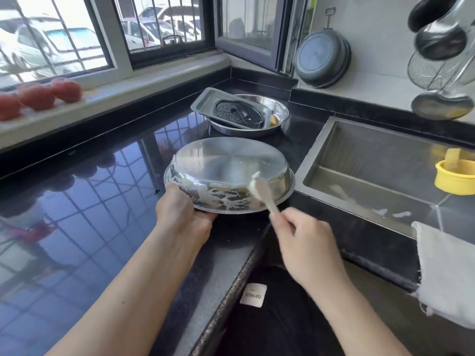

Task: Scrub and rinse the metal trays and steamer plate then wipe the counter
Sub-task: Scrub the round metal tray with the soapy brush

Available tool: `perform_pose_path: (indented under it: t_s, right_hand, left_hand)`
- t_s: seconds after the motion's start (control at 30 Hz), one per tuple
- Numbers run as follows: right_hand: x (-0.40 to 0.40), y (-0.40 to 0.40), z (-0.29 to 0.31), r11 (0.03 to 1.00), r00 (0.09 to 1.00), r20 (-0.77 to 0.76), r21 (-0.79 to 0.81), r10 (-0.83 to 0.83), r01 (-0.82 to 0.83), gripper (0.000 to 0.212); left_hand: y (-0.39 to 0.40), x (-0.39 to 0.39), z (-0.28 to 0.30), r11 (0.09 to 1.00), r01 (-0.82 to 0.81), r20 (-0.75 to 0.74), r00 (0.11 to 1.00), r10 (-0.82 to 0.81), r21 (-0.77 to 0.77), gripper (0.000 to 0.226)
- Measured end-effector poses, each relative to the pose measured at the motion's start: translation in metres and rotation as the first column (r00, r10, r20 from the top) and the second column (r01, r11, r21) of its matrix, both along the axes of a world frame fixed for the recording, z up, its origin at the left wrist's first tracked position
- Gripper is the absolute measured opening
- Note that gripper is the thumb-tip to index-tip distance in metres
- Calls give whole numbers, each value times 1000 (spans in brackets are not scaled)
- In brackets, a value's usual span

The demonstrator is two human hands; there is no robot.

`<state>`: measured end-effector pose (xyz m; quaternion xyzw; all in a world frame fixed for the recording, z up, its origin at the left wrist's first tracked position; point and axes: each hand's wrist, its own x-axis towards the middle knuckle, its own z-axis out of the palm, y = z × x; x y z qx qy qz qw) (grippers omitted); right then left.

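**Scrubbing the upturned round tray**

Head view: the round metal tray (228, 173) lies upside down on the counter (84, 227) beside the sink (318, 160). Left hand (180, 214) fingers curl under its near rim; right hand (305, 242) pinches a brush (262, 194) against the soapy wall. Stiff, light and probably slippery, so the rim gives the surest hold

Bright window (77, 34) daylight, glossy counter (77, 214) glare, edges warped

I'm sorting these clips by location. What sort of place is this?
Most likely a home kitchen: a dark stone counter with a sunken sink, a pan and ladles hanging on the wall, and a soapy metal tray being scrubbed.
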<state>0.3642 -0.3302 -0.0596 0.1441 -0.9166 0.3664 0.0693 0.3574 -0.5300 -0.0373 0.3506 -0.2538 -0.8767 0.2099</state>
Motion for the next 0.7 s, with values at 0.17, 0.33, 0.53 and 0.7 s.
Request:
perform_pose_path:
  t_s: [0.17,0.33,0.53,0.7]
  right_hand:
    - [-6,-2,-3,991,992,30,-52,-125,126,46]
    - [12,-19,-1,999,1000,-1,-44,-15,15,47]
    - [-2,-20,-5,992,993,89,-84,-82,89,47]
    - [7,-36,-14,999,997,70,-47,21,-18,45]
  left_hand:
    - [3,3,0,1000,-6,-4,1000,6,18,37]
    - [4,3,5,999,-9,-36,999,10,45,39]
    - [11,14,4,991,-25,-202,978,51,129,45]
    - [19,5,-11,987,-51,-113,991,69,151,40]
